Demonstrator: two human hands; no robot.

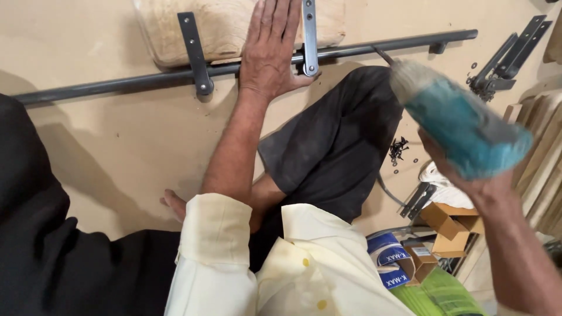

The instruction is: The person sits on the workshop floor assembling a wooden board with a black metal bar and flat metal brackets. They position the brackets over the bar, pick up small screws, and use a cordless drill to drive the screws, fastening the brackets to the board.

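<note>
Pressing flat with fingers spread, the left hand (pixel 270 50) holds a grey metal bracket (pixel 309 38) against the long dark metal rod (pixel 246 65) on the tan board floor (pixel 117 146). The right hand (pixel 468 175) grips a blurred teal power drill (pixel 459 126), its bit at the rod.

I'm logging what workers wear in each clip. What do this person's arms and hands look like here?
Both hands are bare, no gloves or rings visible. The left hand extends from a cream sleeve rolled to the elbow. The right hand and forearm show no sleeve in view.
</note>
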